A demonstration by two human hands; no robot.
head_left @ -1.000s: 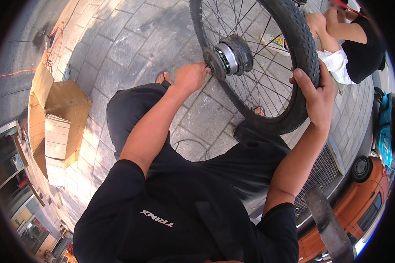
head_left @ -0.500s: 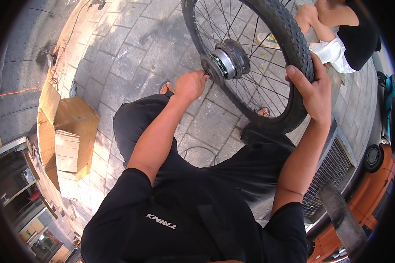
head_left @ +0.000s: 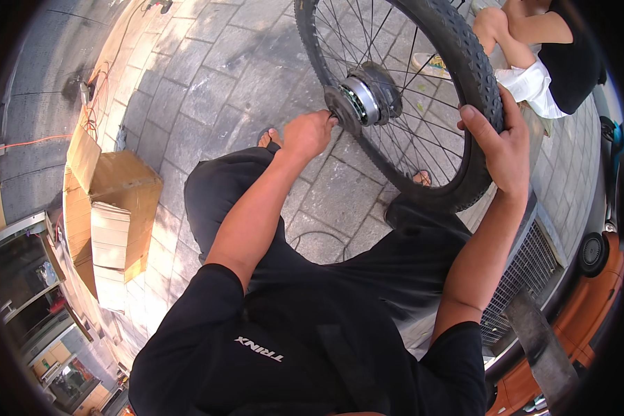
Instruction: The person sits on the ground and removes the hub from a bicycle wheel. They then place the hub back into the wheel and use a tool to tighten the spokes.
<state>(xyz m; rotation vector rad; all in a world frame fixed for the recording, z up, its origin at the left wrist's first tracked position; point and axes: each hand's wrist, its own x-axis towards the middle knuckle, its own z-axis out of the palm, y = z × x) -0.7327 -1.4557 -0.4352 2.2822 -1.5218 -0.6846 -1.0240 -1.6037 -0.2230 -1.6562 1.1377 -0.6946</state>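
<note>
A spoked bicycle wheel with a knobby black tyre (head_left: 480,62) stands tilted in front of me, its lower edge by my right leg. At its middle sits a hub motor (head_left: 365,98), with a silver ring and a bit of green showing beside a dark round side cover (head_left: 340,111). My left hand (head_left: 308,134) is closed at the outer face of that cover, pinching around the axle end. What lies inside those fingers is too hidden to make out. My right hand (head_left: 500,144) grips the tyre at its right side, thumb on the inner edge and fingers around the outside.
An open cardboard box (head_left: 121,177) stands on the paving to my left, with an orange cable (head_left: 35,141) beyond it. Another person (head_left: 534,59) in white shorts sits at the far right. A metal grating (head_left: 527,270) and an orange car (head_left: 568,319) are at my right.
The whole view has shifted slightly, so the scene lies a little further right in the picture. Both hands keep their places on the wheel and hub.
</note>
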